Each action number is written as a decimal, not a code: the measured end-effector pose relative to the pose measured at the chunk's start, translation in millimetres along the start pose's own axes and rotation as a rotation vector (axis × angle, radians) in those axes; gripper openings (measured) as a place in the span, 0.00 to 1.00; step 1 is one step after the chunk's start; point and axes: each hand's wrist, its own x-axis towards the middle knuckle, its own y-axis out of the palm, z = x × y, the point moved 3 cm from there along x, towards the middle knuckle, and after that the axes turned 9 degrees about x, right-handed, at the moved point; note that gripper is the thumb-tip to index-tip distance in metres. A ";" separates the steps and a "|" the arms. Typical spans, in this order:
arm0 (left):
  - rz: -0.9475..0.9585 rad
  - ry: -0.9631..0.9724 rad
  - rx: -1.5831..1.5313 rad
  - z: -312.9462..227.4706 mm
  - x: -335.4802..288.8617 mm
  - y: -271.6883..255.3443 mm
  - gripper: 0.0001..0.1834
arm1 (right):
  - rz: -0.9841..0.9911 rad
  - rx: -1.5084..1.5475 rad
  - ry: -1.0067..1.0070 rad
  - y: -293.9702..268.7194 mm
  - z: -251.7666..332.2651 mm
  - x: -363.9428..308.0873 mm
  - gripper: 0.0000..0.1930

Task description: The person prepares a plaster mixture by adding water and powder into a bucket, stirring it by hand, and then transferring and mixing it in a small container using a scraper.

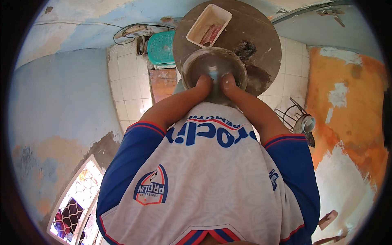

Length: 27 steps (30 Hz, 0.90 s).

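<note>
The left hand (205, 83) reaches into the basin (192, 67), at the tabletop's (267, 43) near left; the right hand (228, 81) does likewise, apart from it. What the fingers hold I cannot tell. Better keep the basin steady, not nudging the dark lump (246, 50) to its right.

Surface (268, 45) free along right edge. Pale tub (211, 19) blocks far side, dark clump (246, 50) right of basin (188, 67); basin wall hems in both hands (227, 81).
</note>
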 end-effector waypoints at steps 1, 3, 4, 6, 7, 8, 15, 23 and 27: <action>-0.013 0.027 0.102 -0.8 -0.6 -1.1 0.14 | 0.018 0.049 0.036 3.4 -1.1 6.3 0.15; 0.008 0.040 0.081 3.3 -3.0 -0.2 0.13 | 0.076 0.104 0.063 7.8 -3.4 12.3 0.15; 0.018 0.045 0.070 6.7 -3.6 0.3 0.13 | 0.116 0.110 0.055 7.9 -6.1 13.5 0.15; 0.036 0.060 0.038 18.1 -6.8 -9.1 0.13 | 0.107 0.084 0.043 16.3 -10.4 16.7 0.15; 0.042 0.067 0.026 21.5 -7.5 -13.8 0.13 | 0.053 0.047 0.038 23.2 -11.6 19.9 0.15; 0.038 0.039 0.068 21.0 -7.6 -17.7 0.13 | -0.002 0.012 0.035 30.3 -12.6 23.0 0.15; 0.018 -0.110 -0.032 16.1 18.6 22.8 0.13 | 0.085 0.339 0.081 -13.9 -8.8 -15.7 0.17; -0.136 -0.119 -0.407 26.9 6.1 -4.1 0.24 | -0.147 1.604 0.229 -10.2 -36.0 19.4 0.23; -0.230 -0.258 -0.647 30.7 4.1 12.0 0.24 | -0.326 1.337 0.274 -7.2 -23.0 25.7 0.24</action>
